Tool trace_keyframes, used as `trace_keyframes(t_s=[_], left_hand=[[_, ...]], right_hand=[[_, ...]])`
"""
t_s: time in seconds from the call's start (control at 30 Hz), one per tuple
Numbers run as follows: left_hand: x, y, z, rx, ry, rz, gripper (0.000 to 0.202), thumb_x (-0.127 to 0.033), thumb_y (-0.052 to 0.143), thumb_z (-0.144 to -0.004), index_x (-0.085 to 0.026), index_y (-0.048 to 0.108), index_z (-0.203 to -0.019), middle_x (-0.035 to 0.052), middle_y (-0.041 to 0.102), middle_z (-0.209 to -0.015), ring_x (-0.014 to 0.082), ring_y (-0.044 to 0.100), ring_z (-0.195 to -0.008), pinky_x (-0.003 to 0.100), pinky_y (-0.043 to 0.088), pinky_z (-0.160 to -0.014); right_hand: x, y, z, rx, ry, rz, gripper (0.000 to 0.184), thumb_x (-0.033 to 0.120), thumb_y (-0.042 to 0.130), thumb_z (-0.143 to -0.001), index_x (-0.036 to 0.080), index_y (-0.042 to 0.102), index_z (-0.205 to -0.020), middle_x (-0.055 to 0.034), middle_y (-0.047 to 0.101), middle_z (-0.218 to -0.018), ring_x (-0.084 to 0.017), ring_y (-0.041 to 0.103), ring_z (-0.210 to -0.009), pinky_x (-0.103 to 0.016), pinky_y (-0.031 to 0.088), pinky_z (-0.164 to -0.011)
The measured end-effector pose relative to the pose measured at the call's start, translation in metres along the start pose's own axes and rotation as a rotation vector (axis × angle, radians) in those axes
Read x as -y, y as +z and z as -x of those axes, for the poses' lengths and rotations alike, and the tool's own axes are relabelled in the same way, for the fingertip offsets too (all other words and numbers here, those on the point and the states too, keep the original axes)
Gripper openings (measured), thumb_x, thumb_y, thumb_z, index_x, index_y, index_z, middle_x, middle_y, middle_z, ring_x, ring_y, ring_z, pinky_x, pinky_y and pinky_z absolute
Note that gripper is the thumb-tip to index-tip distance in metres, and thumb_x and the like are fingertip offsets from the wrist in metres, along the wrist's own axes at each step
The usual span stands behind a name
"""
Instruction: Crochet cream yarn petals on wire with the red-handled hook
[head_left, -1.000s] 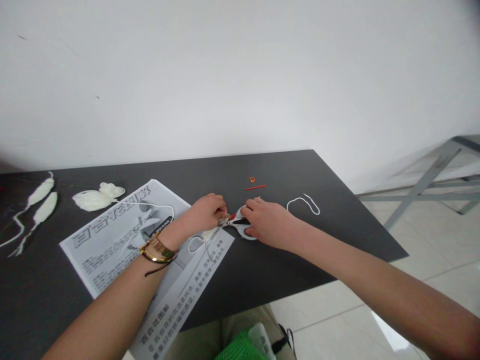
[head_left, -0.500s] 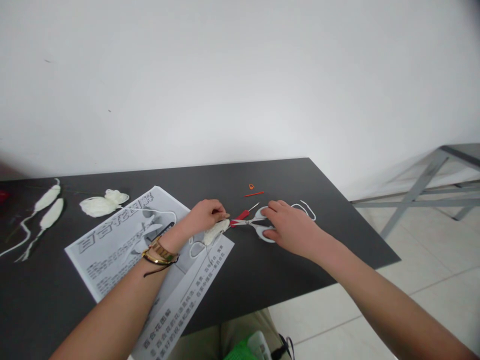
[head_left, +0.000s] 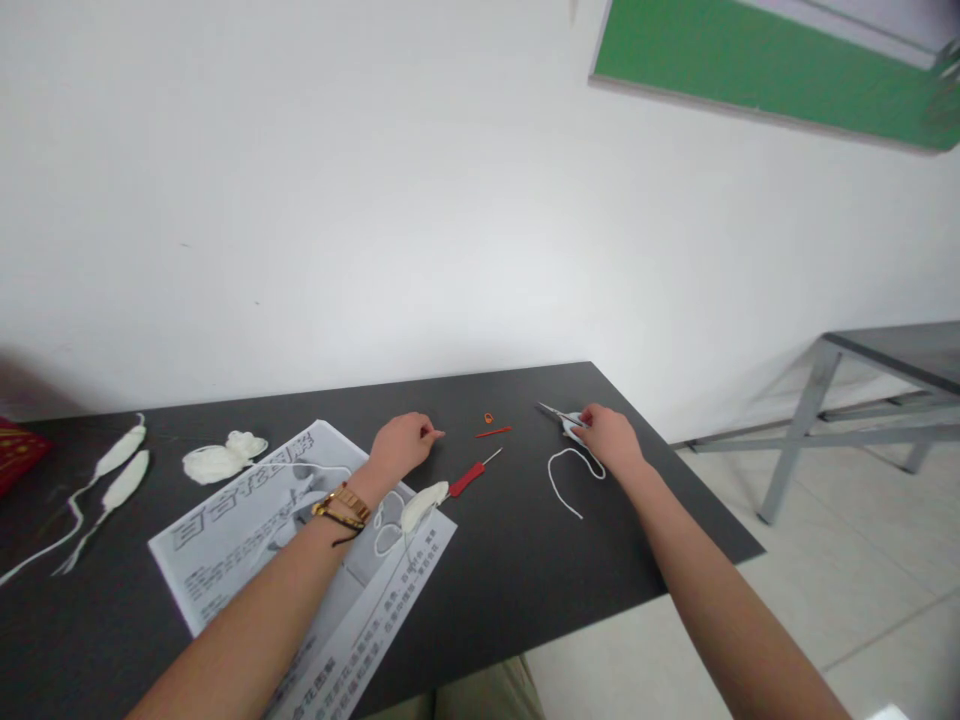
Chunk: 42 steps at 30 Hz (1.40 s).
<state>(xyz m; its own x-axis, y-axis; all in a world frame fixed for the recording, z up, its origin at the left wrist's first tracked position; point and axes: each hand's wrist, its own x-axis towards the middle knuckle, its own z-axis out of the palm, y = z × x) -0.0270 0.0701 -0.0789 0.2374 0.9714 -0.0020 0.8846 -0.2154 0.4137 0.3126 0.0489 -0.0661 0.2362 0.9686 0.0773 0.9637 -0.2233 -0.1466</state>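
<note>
My right hand grips the pale handles of a pair of scissors near the table's far right edge; the blades point left and look closed. Just below lies a loose white yarn piece. My left hand hovers over the table beside the printed sheet, fingers curled together; whatever they hold, if anything, is hidden. Nearer me, a white crocheted petal with a curled yarn tail rests on the sheet's edge. Its tip meets the red handle of a crochet hook.
A printed paper sheet lies under my left forearm. An orange stitch marker and an orange needle lie farther back. At left are a white yarn bundle, two more petals and a red object.
My right hand has carried the scissors away from the petal, toward the far right, and their blades have closed. My left hand has left the petal and moved farther back. The view has shifted.
</note>
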Motion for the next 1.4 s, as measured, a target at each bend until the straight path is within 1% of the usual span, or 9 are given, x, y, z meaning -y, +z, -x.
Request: trace_keyframes(t_s=[0.07,0.27,0.43,0.57,0.73,0.83,0.97,1.17,1.4], left_hand=[[-0.006,0.005,-0.011,0.047,0.003,-0.025,0.031,-0.031,0.052,-0.087,-0.017,0.054,-0.114,0.0093,0.057,-0.115,0.0206,0.058,-0.096,0.041,0.05,-0.08],[-0.021,0.01,-0.038,0.08,-0.008,-0.049,0.032,-0.03,0.053,-0.087,-0.017,0.053,-0.116,0.0095,0.056,-0.117,0.0213,0.058,-0.097,0.042,0.05,-0.081],[-0.02,-0.007,-0.042,0.046,0.021,-0.009,0.034,-0.03,0.053,-0.086,-0.016,0.053,-0.117,0.0096,0.056,-0.117,0.0217,0.058,-0.097,0.042,0.05,-0.08],[-0.021,-0.029,-0.021,-0.043,0.056,0.01,0.031,-0.032,0.052,-0.087,-0.016,0.054,-0.113,0.0091,0.057,-0.113,0.0204,0.058,-0.095,0.041,0.05,-0.079],[-0.028,-0.045,0.036,-0.116,0.093,-0.012,0.053,-0.052,0.038,-0.087,-0.015,0.064,-0.058,0.0086,0.059,-0.082,0.0213,0.057,-0.084,0.036,0.041,-0.081],[-0.033,-0.039,0.072,-0.055,0.145,0.003,0.039,-0.05,0.049,-0.082,-0.019,0.07,-0.072,0.0065,0.061,-0.082,0.0209,0.057,-0.083,0.033,0.041,-0.079],[-0.036,-0.017,0.103,0.024,0.21,-0.027,0.048,-0.036,0.069,-0.066,-0.021,0.061,-0.111,0.009,0.058,-0.104,0.0263,0.052,-0.098,0.037,0.039,-0.086],[-0.035,-0.002,0.103,0.068,0.245,-0.072,0.029,-0.011,0.042,-0.081,-0.019,0.064,-0.098,0.0103,0.057,-0.1,0.0231,0.052,-0.097,0.036,0.04,-0.086],[-0.034,-0.015,0.097,0.023,0.303,-0.033,0.027,-0.018,0.04,-0.085,-0.02,0.061,-0.102,0.0106,0.058,-0.099,0.0251,0.051,-0.096,0.037,0.039,-0.085]], right_hand=[[0.003,0.003,-0.008,0.005,0.019,-0.011,0.02,0.033,0.062,-0.074,0.016,0.065,-0.084,-0.0115,0.069,-0.085,-0.025,0.064,-0.081,-0.029,0.04,-0.062],[0.008,0.006,-0.019,0.05,0.028,-0.048,0.02,0.032,0.061,-0.075,0.014,0.068,-0.082,-0.0126,0.069,-0.086,-0.024,0.064,-0.082,-0.027,0.041,-0.064],[0.01,-0.003,-0.011,0.054,-0.01,-0.081,0.021,0.025,0.068,-0.07,0.013,0.067,-0.086,-0.0119,0.067,-0.085,-0.024,0.064,-0.081,-0.027,0.042,-0.066],[0.029,-0.014,0.016,-0.028,-0.111,-0.118,0.025,0.016,0.053,-0.081,0.009,0.06,-0.104,-0.0187,0.059,-0.105,-0.026,0.058,-0.094,-0.035,0.042,-0.078],[0.085,-0.013,0.065,0.043,-0.508,-0.236,0.022,0.019,0.056,-0.083,0.023,0.065,-0.103,-0.0071,0.059,-0.106,-0.021,0.05,-0.105,-0.031,0.039,-0.09],[0.112,-0.003,0.081,0.144,-0.718,-0.288,0.024,0.023,0.068,-0.074,0.025,0.067,-0.099,-0.0043,0.06,-0.106,-0.022,0.048,-0.107,-0.03,0.037,-0.091],[0.127,0.009,0.08,0.179,-0.742,-0.285,0.016,0.024,0.069,-0.073,0.019,0.068,-0.088,-0.0071,0.06,-0.097,-0.023,0.049,-0.1,-0.033,0.037,-0.089],[0.128,0.007,0.078,0.218,-0.742,-0.288,0.009,0.021,0.067,-0.074,0.016,0.066,-0.081,-0.0072,0.063,-0.093,-0.022,0.051,-0.097,-0.029,0.037,-0.085],[0.12,-0.013,0.079,0.236,-0.645,-0.337,0.008,0.021,0.059,-0.078,0.019,0.065,-0.083,-0.003,0.068,-0.077,-0.017,0.06,-0.071,-0.025,0.037,-0.061]])
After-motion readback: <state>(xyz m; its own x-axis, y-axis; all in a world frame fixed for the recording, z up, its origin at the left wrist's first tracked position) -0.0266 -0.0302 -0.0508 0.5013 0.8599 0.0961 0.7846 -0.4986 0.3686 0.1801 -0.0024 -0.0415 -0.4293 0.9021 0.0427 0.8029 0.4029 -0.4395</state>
